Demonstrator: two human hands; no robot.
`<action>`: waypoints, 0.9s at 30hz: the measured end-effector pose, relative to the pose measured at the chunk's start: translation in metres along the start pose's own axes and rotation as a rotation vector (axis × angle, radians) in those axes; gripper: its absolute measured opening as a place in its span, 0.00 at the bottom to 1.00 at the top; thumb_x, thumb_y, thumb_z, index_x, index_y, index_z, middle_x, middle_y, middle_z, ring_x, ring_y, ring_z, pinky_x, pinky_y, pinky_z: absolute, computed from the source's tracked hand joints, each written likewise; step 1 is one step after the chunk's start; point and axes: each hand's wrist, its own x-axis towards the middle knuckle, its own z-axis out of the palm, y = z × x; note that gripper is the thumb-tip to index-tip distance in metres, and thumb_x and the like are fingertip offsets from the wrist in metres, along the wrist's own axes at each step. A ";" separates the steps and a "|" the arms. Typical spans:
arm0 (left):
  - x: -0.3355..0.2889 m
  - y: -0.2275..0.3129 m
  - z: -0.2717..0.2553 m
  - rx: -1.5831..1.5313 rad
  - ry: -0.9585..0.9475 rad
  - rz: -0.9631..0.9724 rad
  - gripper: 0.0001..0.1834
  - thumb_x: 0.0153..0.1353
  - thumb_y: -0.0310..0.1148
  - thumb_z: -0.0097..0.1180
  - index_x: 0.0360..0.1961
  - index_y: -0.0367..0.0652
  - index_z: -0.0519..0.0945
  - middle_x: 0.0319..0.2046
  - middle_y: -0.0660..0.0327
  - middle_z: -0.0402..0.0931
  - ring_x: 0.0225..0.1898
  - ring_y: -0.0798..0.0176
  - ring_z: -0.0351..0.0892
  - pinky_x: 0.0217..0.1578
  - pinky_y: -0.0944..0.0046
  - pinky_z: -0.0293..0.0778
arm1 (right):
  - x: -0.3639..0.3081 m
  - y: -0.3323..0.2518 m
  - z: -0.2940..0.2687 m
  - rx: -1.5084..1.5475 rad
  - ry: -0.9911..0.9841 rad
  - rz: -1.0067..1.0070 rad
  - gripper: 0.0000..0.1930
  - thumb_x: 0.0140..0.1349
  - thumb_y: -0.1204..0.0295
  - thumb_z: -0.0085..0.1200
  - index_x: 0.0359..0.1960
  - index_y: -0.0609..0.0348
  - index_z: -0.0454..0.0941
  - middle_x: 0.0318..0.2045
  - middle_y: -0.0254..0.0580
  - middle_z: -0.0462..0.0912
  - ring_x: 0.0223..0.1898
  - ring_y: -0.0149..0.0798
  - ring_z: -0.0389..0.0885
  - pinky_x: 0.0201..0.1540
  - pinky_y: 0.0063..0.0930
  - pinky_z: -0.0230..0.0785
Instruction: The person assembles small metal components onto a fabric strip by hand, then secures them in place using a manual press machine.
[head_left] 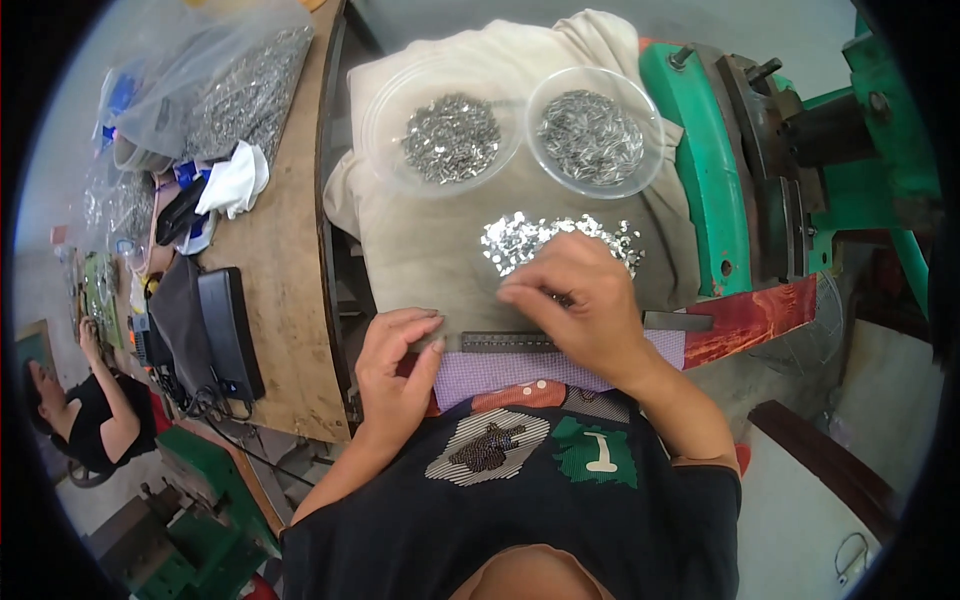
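My left hand (393, 365) is by the left end of a dark metal strip (505, 342) with small holes along it. Its fingers are bent, the thumb and forefinger tips a little apart, and nothing shows between them. My right hand (585, 305) hangs over the strip with fingers curled and thumb pressed in; anything it pinches is hidden. Just beyond it, a loose heap of small shiny flat metal pieces (508, 240) spreads on the beige cloth (420, 260). Part of the heap and the strip's middle lie behind the right hand.
Two clear plastic bowls of small metal parts stand farther back, a left bowl (380, 150) and a right bowl (650, 165). A green machine (705, 170) borders the right. To the left, a wooden table (290, 250) bears bags and a black box (230, 330). Another person (110, 420) sits far left.
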 end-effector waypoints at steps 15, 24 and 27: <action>-0.016 -0.016 0.013 0.156 -0.024 0.119 0.17 0.44 0.25 0.71 0.39 0.39 0.85 0.49 0.51 0.75 0.49 0.50 0.72 0.49 0.57 0.69 | -0.013 -0.002 0.027 -0.498 -0.108 -0.241 0.10 0.44 0.69 0.70 0.31 0.46 0.85 0.30 0.24 0.77 0.43 0.37 0.76 0.50 0.37 0.55; -0.013 -0.017 0.014 0.120 -0.003 0.115 0.15 0.45 0.29 0.72 0.36 0.43 0.85 0.47 0.56 0.76 0.49 0.51 0.74 0.48 0.55 0.67 | -0.016 -0.007 0.020 -0.496 -0.060 -0.143 0.08 0.42 0.66 0.71 0.26 0.40 0.87 0.28 0.20 0.75 0.44 0.38 0.72 0.47 0.42 0.49; -0.013 -0.018 0.014 0.118 -0.004 0.124 0.15 0.45 0.30 0.72 0.36 0.43 0.85 0.47 0.57 0.76 0.48 0.52 0.74 0.47 0.56 0.67 | -0.017 -0.005 0.022 -0.523 -0.079 -0.084 0.07 0.43 0.66 0.71 0.26 0.42 0.88 0.28 0.21 0.76 0.44 0.38 0.71 0.48 0.43 0.49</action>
